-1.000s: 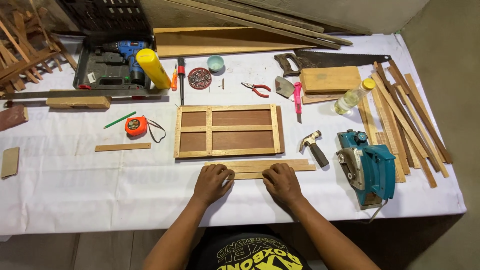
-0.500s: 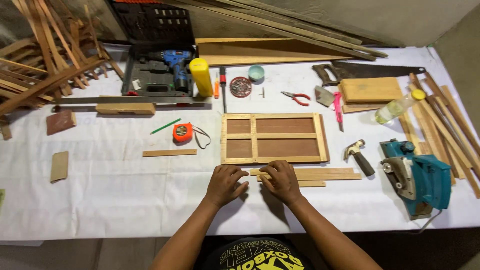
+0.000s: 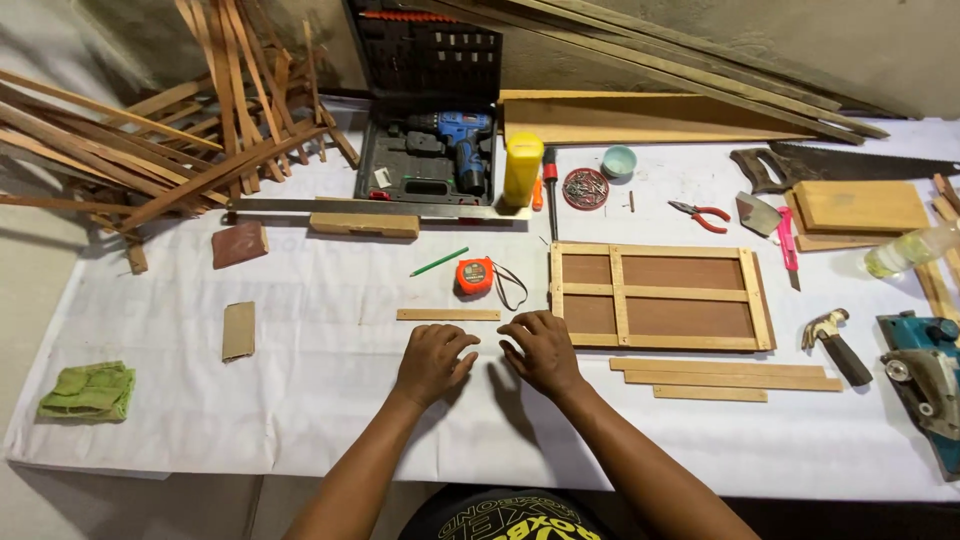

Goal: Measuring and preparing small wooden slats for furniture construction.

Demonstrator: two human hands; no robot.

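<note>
Flat hands near thin wooden strip.

A woodworking workshop: a work table covered in white sheeting carries a handsaw, claw hammer, cordless drill in its open case, electric planer, tape measure and a partly built wooden frame, with loose wood strips piled at one end

A long table under a white cloth fills most of the view. Behind it stands a rough grey wall, with long wooden battens leaning along its foot. At left a pale bare floor shows. The light is soft and even.
</note>
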